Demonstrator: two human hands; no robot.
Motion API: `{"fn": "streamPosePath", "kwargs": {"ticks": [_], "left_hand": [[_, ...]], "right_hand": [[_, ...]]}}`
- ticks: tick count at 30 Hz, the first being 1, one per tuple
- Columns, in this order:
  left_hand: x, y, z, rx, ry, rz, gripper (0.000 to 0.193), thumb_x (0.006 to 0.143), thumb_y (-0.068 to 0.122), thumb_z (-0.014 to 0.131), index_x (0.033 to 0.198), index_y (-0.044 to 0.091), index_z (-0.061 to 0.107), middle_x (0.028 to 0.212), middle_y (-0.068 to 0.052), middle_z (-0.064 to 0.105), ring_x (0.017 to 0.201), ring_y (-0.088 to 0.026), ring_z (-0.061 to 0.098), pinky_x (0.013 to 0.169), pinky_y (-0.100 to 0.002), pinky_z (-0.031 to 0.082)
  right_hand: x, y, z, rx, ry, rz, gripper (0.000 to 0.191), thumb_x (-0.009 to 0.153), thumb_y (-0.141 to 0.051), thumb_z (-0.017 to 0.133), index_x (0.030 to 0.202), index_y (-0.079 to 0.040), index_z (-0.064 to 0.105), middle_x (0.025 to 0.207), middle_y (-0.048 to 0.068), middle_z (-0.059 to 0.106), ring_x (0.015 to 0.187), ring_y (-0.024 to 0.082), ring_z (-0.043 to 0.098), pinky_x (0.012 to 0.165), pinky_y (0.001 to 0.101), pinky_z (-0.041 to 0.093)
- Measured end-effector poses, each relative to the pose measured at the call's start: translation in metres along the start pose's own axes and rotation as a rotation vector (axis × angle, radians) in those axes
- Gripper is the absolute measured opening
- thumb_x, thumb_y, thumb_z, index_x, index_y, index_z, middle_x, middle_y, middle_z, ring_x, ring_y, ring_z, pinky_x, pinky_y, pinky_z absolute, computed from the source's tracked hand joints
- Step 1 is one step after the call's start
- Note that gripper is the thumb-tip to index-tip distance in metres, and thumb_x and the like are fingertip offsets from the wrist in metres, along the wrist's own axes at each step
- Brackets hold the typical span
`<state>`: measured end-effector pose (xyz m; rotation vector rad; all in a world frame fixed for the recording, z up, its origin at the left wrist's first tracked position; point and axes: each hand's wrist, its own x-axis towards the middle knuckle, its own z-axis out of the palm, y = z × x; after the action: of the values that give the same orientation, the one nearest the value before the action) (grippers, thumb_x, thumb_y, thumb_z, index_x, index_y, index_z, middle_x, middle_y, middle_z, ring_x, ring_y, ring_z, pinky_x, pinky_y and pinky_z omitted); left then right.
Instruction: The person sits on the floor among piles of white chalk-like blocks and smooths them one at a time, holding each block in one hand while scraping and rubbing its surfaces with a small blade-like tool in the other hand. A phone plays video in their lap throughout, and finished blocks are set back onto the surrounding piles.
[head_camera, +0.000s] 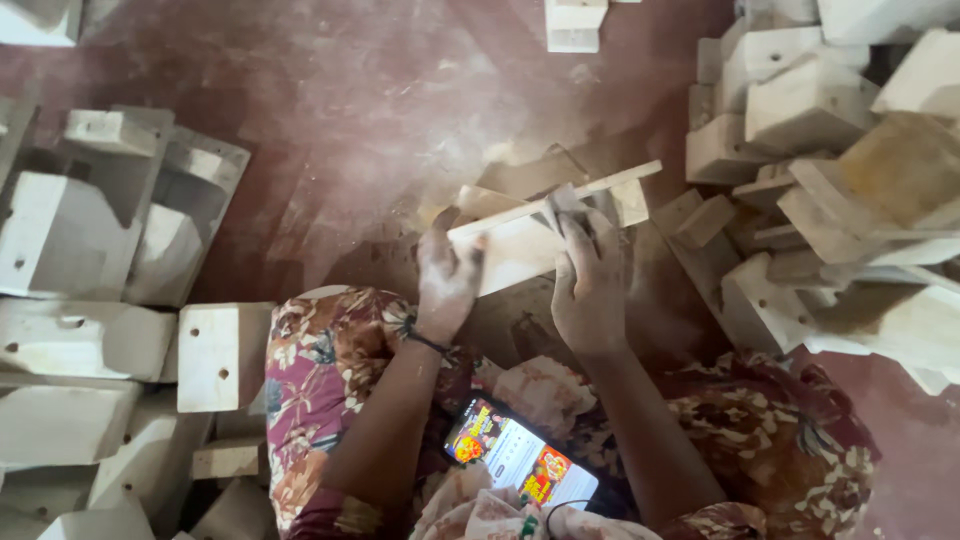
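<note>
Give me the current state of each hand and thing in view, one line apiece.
Left hand: dusty, gripping the near left end of the wooden piece.
Right hand: dusty, pressing a scrap of sandpaper onto the piece.
Wooden piece: pale, held tilted above the floor.
Phone: screen lit, lying in the lap.
Right block pile: jumbled heap.
Left blocks: laid on the floor, with drilled holes.
Floor: reddish, dusty.

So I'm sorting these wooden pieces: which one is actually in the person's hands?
The flat board at centre, tilted on edge. The left hand grips its near end and the right hand presses on it; the other blocks lie untouched.
</note>
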<state>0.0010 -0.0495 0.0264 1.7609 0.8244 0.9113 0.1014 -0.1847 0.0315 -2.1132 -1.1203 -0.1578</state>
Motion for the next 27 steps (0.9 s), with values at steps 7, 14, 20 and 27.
{"fn": "streamPosePath", "kwargs": {"ticks": [7, 14, 20, 27], "left_hand": [[-0.004, -0.007, -0.005, 0.029, -0.243, 0.176, 0.090, 0.075, 0.028, 0.084, 0.145, -0.005, 0.039, 0.124, -0.022, 0.060, 0.117, -0.038, 0.059, 0.102, -0.046, 0.049], [-0.005, -0.015, 0.003, 0.126, -0.155, 0.250, 0.089, 0.068, 0.014, 0.082, 0.143, -0.005, 0.039, 0.128, -0.026, 0.056, 0.120, -0.047, 0.057, 0.105, -0.049, 0.047], [0.007, -0.020, -0.002, 0.024, -0.275, 0.130, 0.090, 0.064, 0.017, 0.087, 0.141, 0.001, 0.042, 0.127, -0.023, 0.058, 0.119, -0.045, 0.059, 0.101, -0.048, 0.051], [0.012, -0.010, -0.005, 0.045, -0.308, 0.086, 0.096, 0.056, 0.017, 0.089, 0.139, 0.001, 0.042, 0.130, -0.024, 0.054, 0.123, -0.046, 0.053, 0.104, -0.048, 0.047]], "right_hand": [[0.001, 0.008, 0.003, -0.291, -0.167, -0.128, 0.028, 0.088, -0.022, 0.068, 0.111, -0.007, 0.072, 0.134, 0.016, 0.063, 0.126, 0.040, 0.052, 0.107, 0.0534, 0.037], [0.016, 0.003, 0.003, -0.374, -0.162, -0.076, 0.038, 0.087, 0.000, 0.058, 0.123, -0.006, 0.068, 0.131, 0.012, 0.068, 0.117, 0.033, 0.064, 0.106, 0.0436, 0.046], [-0.014, 0.010, -0.013, -0.200, 0.164, 0.347, 0.025, 0.103, -0.002, 0.051, 0.125, 0.002, 0.059, 0.129, 0.023, 0.063, 0.120, 0.040, 0.062, 0.103, 0.0455, 0.050], [0.003, 0.021, 0.006, -0.284, 0.086, 0.393, 0.039, 0.107, -0.019, 0.055, 0.133, 0.009, 0.051, 0.130, 0.031, 0.057, 0.117, 0.046, 0.058, 0.096, 0.0480, 0.048]]}}
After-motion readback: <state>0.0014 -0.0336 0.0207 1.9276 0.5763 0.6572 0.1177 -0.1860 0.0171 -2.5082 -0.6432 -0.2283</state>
